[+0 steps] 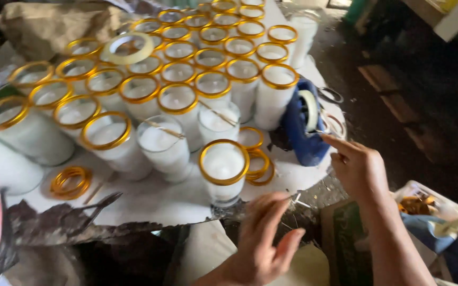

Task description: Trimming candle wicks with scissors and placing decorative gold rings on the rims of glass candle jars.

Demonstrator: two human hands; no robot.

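Note:
Many glass candles filled with white wax stand on a white table (155, 201), most with gold rings on their rims. The nearest ringed candle (223, 169) stands at the table's front edge. My left hand (263, 241) hovers just below and in front of it, fingers apart, holding nothing I can make out. My right hand (356, 167) reaches toward a blue cloth (300, 132) with a roll of tape (309, 108) on it, index finger touching the cloth's edge. Two candles (163, 145) near the front have no ring and carry wick sticks.
Loose gold rings lie by the front candle (258, 164) and at the left (70, 181). A tape roll (128, 47) rests on the candles at the back. Scissors (331, 95) lie at the table's right edge. Bags and a box (430, 217) sit at lower right.

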